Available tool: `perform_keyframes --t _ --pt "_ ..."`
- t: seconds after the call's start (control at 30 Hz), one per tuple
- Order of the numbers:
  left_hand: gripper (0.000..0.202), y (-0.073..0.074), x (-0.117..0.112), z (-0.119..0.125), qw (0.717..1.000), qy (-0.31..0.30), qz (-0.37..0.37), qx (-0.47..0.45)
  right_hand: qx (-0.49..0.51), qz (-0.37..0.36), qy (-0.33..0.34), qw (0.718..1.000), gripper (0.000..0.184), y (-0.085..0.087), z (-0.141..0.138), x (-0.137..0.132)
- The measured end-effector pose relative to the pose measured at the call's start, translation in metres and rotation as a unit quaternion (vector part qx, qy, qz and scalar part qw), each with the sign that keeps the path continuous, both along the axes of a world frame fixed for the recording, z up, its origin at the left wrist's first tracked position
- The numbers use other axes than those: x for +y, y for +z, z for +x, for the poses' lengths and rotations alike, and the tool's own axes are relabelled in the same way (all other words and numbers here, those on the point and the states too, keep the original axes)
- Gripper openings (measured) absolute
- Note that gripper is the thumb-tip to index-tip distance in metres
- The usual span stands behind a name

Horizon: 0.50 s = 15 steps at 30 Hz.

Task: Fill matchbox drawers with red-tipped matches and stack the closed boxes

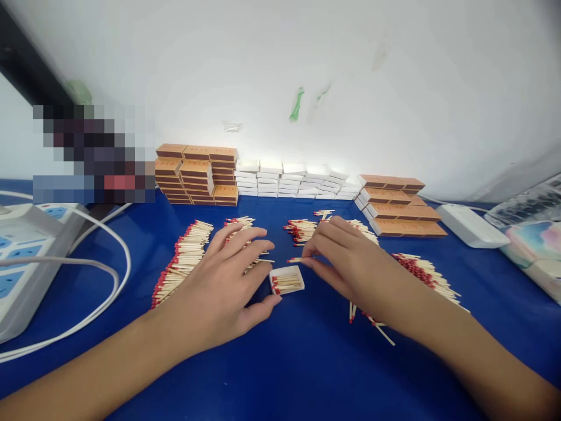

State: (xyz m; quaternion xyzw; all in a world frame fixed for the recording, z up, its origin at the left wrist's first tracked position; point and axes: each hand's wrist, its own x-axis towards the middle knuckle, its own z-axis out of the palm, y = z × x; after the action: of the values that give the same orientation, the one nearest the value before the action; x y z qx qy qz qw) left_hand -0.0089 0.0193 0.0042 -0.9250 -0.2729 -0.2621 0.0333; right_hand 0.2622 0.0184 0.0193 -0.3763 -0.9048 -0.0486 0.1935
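Note:
A small white matchbox tray (301, 279) lies on the blue tabletop between my hands, with several red-tipped matches (287, 283) lying inside it. My left hand (232, 278) is open, fingers spread, its thumb and fingers at the tray's left side; whether they touch it I cannot tell. Thumb and fingers of my right hand (337, 254) pinch matchsticks (294, 260) by their plain ends, red heads pointing left, just above the tray's far edge. Loose matches (188, 251) lie in a long row by my left hand, and another heap (300, 231) lies beyond the tray.
Brown matchboxes (197, 175) are stacked at the back left, white trays (280, 178) along the wall, more brown boxes (403, 207) at the back right. More matches (427, 275) lie right of my forearm. A power strip (30, 251) with white cables stands at left, a white adapter (473, 225) at right.

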Motion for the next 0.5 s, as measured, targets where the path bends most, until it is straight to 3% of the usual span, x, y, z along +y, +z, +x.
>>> perform_keyframes --t 0.1,0.2,0.27,0.37,0.5 --pt "0.021 0.0 0.0 0.0 1.0 0.0 -0.004 0.004 -0.015 0.021 0.02 0.999 0.023 0.0 -0.014 -0.012" --pt "0.022 -0.001 -0.001 0.0 1.0 0.002 -0.005 0.007 0.018 -0.011 0.018 1.0 0.015 -0.001 -0.018 -0.017" --pt "0.022 0.0 0.0 0.0 1.0 0.002 -0.005 0.005 0.048 -0.04 0.006 0.998 0.011 -0.001 -0.013 -0.014" --pt "0.022 0.0 0.0 0.0 1.0 0.001 -0.004 0.0 0.069 -0.026 -0.03 0.997 0.013 0.0 0.0 -0.003" --pt "0.022 -0.001 0.0 -0.001 1.0 -0.001 -0.009 -0.002 0.024 -0.001 -0.084 0.996 0.014 -0.005 0.017 0.013"
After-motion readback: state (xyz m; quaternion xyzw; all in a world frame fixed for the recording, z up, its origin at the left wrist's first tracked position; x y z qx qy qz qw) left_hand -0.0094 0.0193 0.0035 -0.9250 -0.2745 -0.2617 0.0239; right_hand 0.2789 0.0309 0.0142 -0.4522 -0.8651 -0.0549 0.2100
